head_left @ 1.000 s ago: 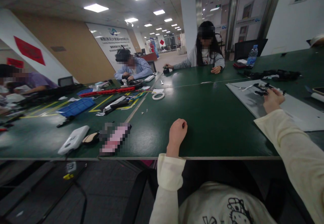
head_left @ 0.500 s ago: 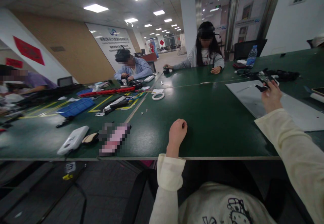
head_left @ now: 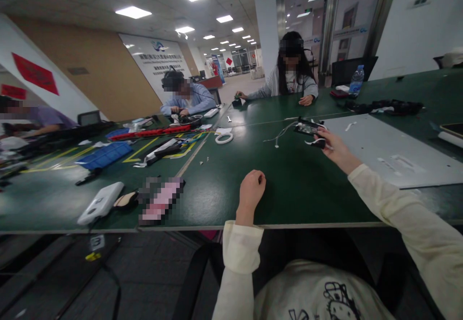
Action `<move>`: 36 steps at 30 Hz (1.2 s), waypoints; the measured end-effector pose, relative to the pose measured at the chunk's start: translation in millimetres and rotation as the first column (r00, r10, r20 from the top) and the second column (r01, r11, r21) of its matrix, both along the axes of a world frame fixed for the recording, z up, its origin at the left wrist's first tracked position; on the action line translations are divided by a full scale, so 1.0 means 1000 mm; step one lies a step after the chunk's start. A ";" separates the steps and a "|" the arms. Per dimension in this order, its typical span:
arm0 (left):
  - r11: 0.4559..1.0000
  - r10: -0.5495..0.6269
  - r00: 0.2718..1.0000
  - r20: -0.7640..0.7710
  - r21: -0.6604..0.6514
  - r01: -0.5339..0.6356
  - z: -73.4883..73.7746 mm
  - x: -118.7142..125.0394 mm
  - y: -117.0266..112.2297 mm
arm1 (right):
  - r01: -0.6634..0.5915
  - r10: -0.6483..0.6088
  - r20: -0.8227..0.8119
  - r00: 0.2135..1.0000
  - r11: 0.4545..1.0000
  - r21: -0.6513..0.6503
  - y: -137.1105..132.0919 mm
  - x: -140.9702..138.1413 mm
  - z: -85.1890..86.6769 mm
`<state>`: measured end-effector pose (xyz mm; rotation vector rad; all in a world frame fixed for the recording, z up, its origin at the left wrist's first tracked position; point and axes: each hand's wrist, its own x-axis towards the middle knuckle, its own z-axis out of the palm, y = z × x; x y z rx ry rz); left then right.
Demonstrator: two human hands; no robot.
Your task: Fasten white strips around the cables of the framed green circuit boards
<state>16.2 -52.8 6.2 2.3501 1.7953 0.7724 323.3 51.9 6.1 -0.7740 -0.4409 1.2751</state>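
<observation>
In the head view, the right hand (head_left: pixel 338 149), right of centre, pinches a dark, flat electronic part (head_left: pixel 306 127) between thumb and fingers. The part is beyond the left edge of the white board (head_left: pixel 376 149), over the green worktop (head_left: pixel 289 185), and looks raised, though its exact height is hard to tell. Thin pale wires (head_left: pixel 285 131) trail from it toward the middle of the frame, their far ends joined to nothing I can see.

The left hand (head_left: pixel 252 190) rests at lower centre near the worktop's front edge, its fingers curled in; no object shows in it, and it does not touch the part.

As far as the picture shows, the pick-up looks done: the part is in the grip and off the board. Setting it down and fastening the wires are both not done. Small white scraps (head_left: pixel 350 126) lie on the board. A tape roll (head_left: pixel 224 142) lies left of the wires, well apart from both hands.
</observation>
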 end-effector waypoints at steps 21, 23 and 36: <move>0.933 0.144 0.954 0.262 0.284 -0.219 0.000 -0.003 0.003 | -0.700 0.667 0.397 0.630 0.710 -0.081 -0.032 -0.042 -0.020; 0.937 0.124 0.959 0.256 0.288 -0.198 0.000 -0.003 0.003 | -0.665 0.638 0.425 0.642 0.739 -0.106 -0.029 -0.037 -0.020; 0.966 -0.005 0.986 0.165 0.256 -0.038 -0.001 0.001 0.004 | -0.578 0.604 0.301 0.738 0.796 -0.179 -0.025 -0.020 -0.015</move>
